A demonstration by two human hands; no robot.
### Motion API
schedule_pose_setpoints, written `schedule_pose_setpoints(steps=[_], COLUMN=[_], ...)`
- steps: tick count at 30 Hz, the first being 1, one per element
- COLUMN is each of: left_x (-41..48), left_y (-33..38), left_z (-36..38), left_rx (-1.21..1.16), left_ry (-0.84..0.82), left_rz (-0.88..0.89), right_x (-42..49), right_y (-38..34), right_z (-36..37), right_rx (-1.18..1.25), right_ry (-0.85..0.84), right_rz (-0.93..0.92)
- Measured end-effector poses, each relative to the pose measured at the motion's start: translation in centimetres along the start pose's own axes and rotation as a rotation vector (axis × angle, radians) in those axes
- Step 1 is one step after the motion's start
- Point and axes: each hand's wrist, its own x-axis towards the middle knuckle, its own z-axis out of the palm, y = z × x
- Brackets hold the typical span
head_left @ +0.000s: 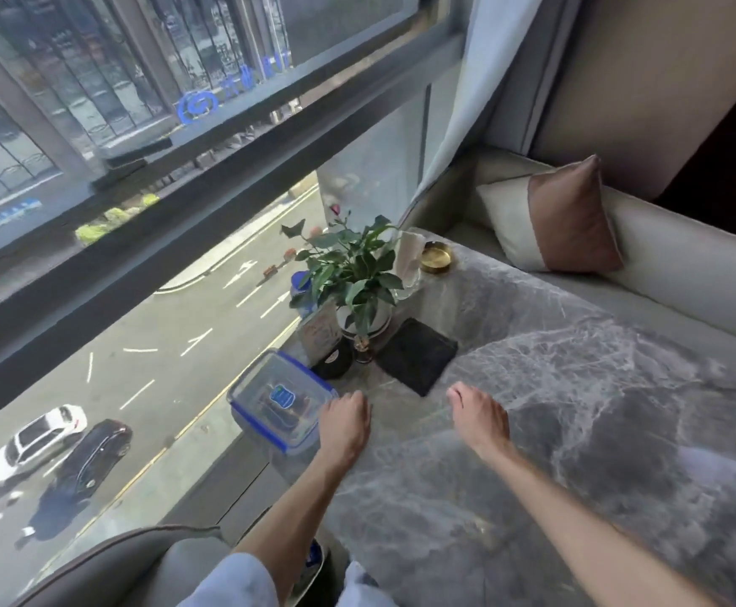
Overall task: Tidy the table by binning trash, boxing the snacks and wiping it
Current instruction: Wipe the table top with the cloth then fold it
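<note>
A clear plastic box with a blue-rimmed lid (280, 398) sits shut at the table's left edge by the window, with dark snack packets inside. My left hand (345, 424) rests against the box's right side, fingers curled loosely, holding nothing. My right hand (480, 416) hovers over the grey marble table (576, 409) to the right, palm down, fingers slightly apart and empty. A dark folded cloth (418, 354) lies flat just beyond both hands.
A potted green plant (357, 282) stands behind the box, with a blue-capped bottle (302, 289), a small sign card (320, 337) and a black round object (333, 363) beside it. A gold ashtray (435, 258) and a glass sit farther back. A cushion (554, 221) lies on the sofa at right.
</note>
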Motion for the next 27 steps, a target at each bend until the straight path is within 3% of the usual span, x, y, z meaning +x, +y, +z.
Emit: schedule_pose_setpoints(steps=[9,20,27], left_x=[14.5,24.2,25.1], left_y=[5.1,5.5,5.8], left_z=[3.0,7.1,8.3], left_rx=[-0.078,-0.05,-0.046], left_ry=[-0.305,-0.367,-0.373], left_rz=[-0.007,-0.071,-0.212], right_x=[11.1,16.5,16.8], right_y=[-0.9,-3.0,-1.3], right_z=[1.3,9.5,11.0], right_rx=[0.121,0.437,0.603], right_ry=[-0.015,-0.02,-0.009], right_rz=[0.326,0.919,0.995])
